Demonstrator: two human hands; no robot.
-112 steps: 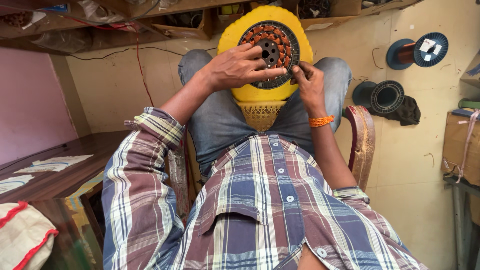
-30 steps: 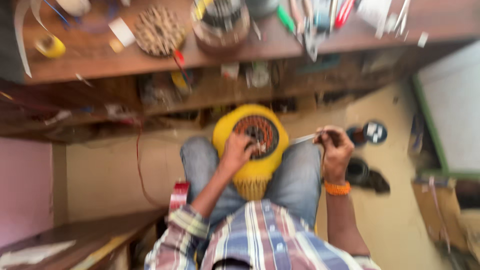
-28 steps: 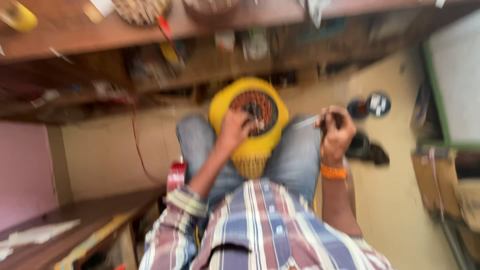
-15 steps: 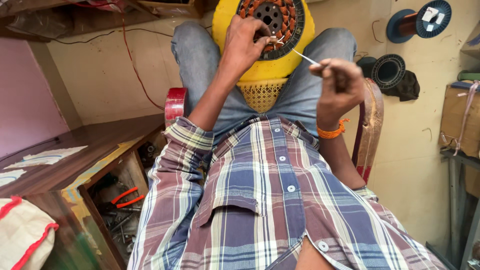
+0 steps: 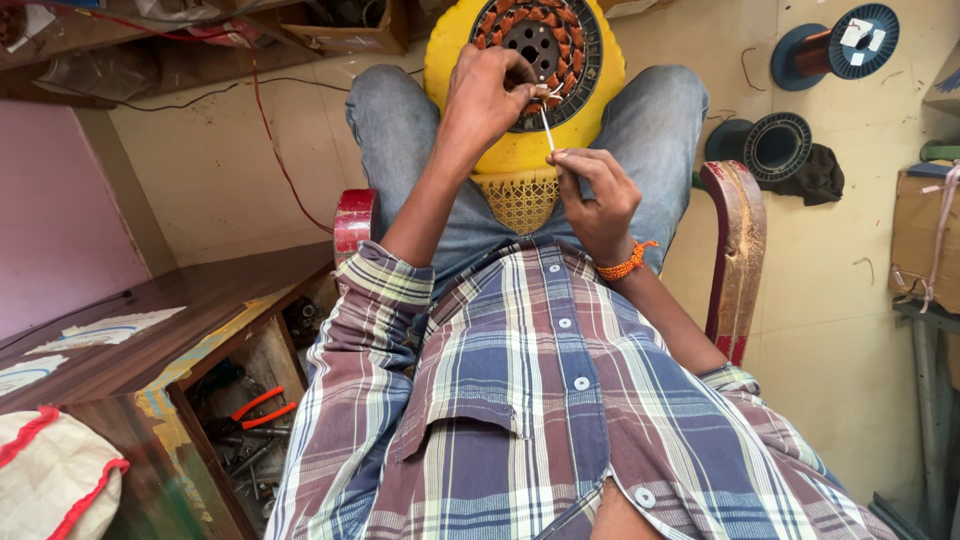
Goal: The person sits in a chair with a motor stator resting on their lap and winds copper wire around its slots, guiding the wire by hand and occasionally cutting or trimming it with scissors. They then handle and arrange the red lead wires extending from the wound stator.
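Observation:
A round motor stator [image 5: 540,50] with copper windings sits in a yellow housing [image 5: 520,150] held between my knees. My left hand [image 5: 490,95] rests on the stator's lower rim, fingers pinching where a white cord [image 5: 547,128] meets the windings. My right hand [image 5: 595,195] is lower, near my lap, pinching the other end of that cord and holding it taut. An orange thread band is on my right wrist.
I sit in a wooden chair with red arms [image 5: 735,250]. A brown desk [image 5: 150,330] at the left has an open shelf holding orange-handled pliers [image 5: 262,405]. Blue wire spools [image 5: 835,40] and a black spool [image 5: 775,145] lie on the floor at right. A cardboard box [image 5: 925,235] stands at far right.
The view swung from the upper shelves down to my lap. My right hand, which held the cord out to the right, has come in towards my body, below the stator.

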